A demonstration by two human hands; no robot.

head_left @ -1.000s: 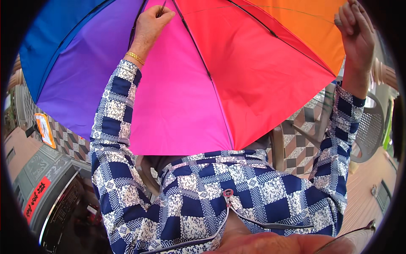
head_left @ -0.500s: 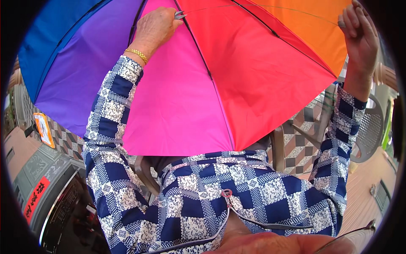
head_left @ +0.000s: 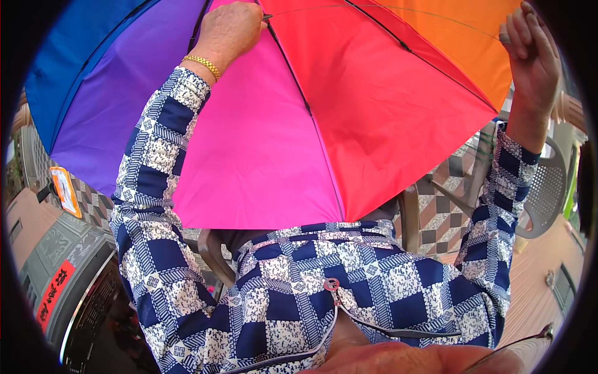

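Note:
A multicoloured umbrella canopy (head_left: 243,156) is spread in front of me, with black ribs (head_left: 288,65) running across its inner side. At the upper left, my left hand (head_left: 233,31) is closed beside the rib between the pink and red panels. It grips small metal thread snips (head_left: 268,17); only their tips show past the fingers. A thin green thread (head_left: 436,14) stretches from beside the snips over the red and orange panels. Its other end is at my right hand (head_left: 529,53), raised at the upper right, fingers pinched on the thread. A metal ring (head_left: 504,38) sits on one finger.
Loose green strands (head_left: 483,146) hang near my right wrist. A plastic chair (head_left: 545,193) stands to the right on the tiled floor (head_left: 436,215). On the left are an orange-edged sign (head_left: 65,192) and a dark glossy appliance (head_left: 103,324).
My left hand has turned and shifted slightly up, so the snips' blades are mostly hidden now. My left elbow has swung outward to the left. The right hand stays nearly still.

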